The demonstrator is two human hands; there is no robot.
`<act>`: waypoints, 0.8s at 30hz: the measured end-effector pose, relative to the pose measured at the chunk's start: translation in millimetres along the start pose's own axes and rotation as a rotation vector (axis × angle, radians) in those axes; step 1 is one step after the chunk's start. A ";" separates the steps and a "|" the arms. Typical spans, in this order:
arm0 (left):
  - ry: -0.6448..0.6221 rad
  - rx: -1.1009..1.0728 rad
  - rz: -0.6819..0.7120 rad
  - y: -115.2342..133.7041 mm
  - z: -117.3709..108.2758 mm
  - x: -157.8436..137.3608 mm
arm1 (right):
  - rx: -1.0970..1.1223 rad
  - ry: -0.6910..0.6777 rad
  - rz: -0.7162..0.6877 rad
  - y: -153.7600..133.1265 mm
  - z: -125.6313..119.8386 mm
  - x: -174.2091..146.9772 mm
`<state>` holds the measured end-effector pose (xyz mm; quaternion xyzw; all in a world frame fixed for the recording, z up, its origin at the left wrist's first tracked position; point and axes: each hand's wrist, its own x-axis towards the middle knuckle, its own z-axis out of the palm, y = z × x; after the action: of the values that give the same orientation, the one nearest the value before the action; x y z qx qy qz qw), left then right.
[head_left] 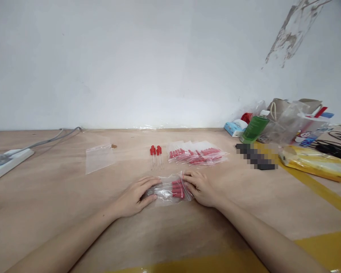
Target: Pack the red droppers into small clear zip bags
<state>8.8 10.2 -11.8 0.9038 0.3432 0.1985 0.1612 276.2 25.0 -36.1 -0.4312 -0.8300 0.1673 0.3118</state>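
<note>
A clear zip bag (163,195) lies flat on the table between my hands, with several red-handled, thin-shafted tools (177,189) inside, handles towards the right. My left hand (136,195) grips the bag's left end, thumb below and fingers above. At the right end, my right hand (200,187) has its fingers closed on the edge by the red zip line. Beyond the bag, several loose tools with red handles (155,151) lie with their thin metal shafts pointing towards me. To their right is a pile of filled zip bags (199,153).
A flat unfilled zip bag (99,159) lies at the left. Farther left is a white power strip (13,163) with a grey cable. On the right stand a green bottle (255,128), a tissue pack (234,128), a yellow packet (315,163) and black cables (333,149).
</note>
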 end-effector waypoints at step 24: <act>-0.036 0.036 -0.002 -0.3 1.5 -3.2 | -0.097 -0.036 0.471 -27.0 40.7 167.3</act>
<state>7.1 8.1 -14.0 0.9096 0.3446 0.1761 0.1512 160.1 146.4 10.6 -0.6244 -0.7190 0.2029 0.2282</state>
